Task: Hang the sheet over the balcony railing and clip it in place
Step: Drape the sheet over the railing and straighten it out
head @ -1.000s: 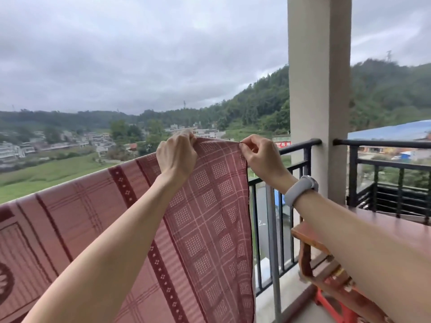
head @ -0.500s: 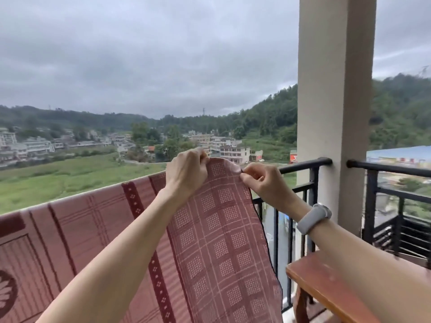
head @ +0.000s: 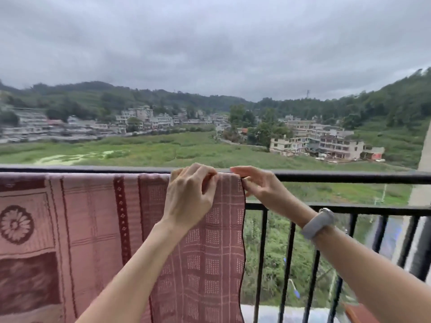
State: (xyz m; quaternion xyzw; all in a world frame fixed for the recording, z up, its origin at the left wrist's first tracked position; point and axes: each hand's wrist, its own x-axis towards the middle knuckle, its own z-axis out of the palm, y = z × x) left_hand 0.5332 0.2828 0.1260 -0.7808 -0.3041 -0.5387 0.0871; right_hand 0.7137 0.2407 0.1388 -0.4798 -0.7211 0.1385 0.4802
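Balcony railing (head: 326,177) now square-on | sheet (head: 93,229) lowered onto rail | left hand (head: 190,194), right hand (head: 258,185) pinching its corner | draping near done; no clip seen.

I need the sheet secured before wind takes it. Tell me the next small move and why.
Probably fetch a clip with the right hand while the left hand keeps pinning the sheet. The sheet is already draped over the top rail, both hands pinch its right end there, and no clip is visible on it.
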